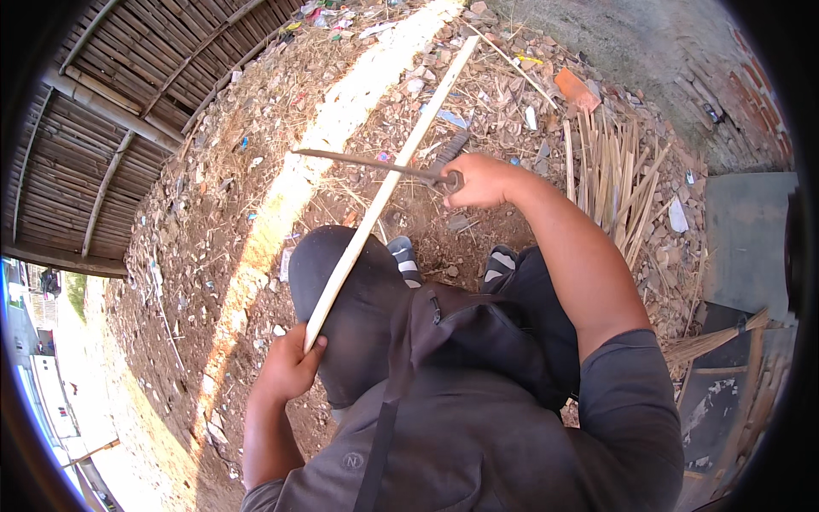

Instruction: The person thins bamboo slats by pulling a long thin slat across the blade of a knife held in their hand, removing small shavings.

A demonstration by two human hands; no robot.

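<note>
A long pale bamboo strip slants from my left hand up and away past my right. My left hand is closed around its near end, beside my left knee, and the strip passes over that knee. In my right hand is the handle of a long, narrow knife with a dark, rusty-looking blade. The blade points left and crosses the strip about midway along its length; whether it bites into the strip I cannot tell. Just beyond my right hand lies a dark ridged object on the ground.
A pile of split bamboo strips lies to the right, near a piece of orange brick. Rubble and litter cover the dirt ground. A bamboo-slat wall stands at left, a plastered wall at far right. My sandalled feet are below the knife.
</note>
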